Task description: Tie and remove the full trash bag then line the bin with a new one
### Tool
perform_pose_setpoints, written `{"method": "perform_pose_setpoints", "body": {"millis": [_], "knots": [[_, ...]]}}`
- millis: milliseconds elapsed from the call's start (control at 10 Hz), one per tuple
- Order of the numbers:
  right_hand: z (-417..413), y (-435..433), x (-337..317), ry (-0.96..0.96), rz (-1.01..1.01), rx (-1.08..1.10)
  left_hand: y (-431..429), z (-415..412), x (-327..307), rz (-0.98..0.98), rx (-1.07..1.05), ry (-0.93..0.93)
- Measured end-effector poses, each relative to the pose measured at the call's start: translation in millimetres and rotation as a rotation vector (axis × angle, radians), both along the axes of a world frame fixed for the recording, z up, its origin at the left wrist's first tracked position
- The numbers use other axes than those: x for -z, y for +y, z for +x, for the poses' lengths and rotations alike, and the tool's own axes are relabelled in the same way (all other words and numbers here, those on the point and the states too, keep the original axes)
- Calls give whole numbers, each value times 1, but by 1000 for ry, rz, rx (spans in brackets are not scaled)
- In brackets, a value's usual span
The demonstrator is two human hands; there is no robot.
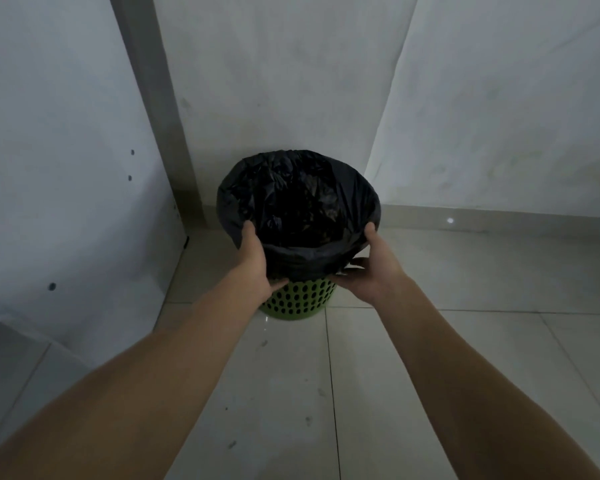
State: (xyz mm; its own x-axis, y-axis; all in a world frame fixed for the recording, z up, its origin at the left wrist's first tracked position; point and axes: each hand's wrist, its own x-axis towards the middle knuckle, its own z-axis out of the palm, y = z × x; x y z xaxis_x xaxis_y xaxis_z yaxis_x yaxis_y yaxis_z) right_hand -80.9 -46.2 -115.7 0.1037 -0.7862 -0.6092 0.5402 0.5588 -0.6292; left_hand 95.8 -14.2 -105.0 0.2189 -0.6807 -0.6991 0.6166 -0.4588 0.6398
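A green perforated bin [300, 301] stands on the tiled floor in a wall corner. A black trash bag [298, 199] lines it, its edge folded down over the rim and its mouth wide open; the inside is dark with crumpled black plastic. My left hand [257, 259] grips the folded bag edge at the near left of the rim, thumb on top. My right hand [369, 268] holds the bag edge at the near right, fingers curled under the fold. No second bag is in view.
White walls [482, 116] close in behind and to the right of the bin. A grey vertical post [160, 109] and a white panel [59, 174] with small holes stand to the left. Pale floor tiles [291, 393] stretch toward me.
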Motion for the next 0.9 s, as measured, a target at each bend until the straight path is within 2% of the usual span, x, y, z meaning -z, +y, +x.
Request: {"method": "perform_pose_setpoints", "body": {"millis": [100, 200, 300, 400, 700, 800, 900], "knots": [[9, -11, -14, 151, 14, 33, -17, 4, -3, 17, -107, -11], [18, -22, -21, 239, 57, 89, -63, 27, 49, 66, -218, -82], [22, -28, -23, 309, 80, 162, -84, 30, 68, 103, -350, -126], [23, -32, -22, 349, 91, 227, -49, 10, 17, 44, -417, -159], [26, -14, -27, 334, 77, 227, -23, 20, 17, -20, -249, -196], [28, 3, -37, 399, 75, 241, -16, 27, 11, 45, -223, -259], [34, 27, -54, 504, 56, 212, 2, 31, -9, 158, -200, -426]]}}
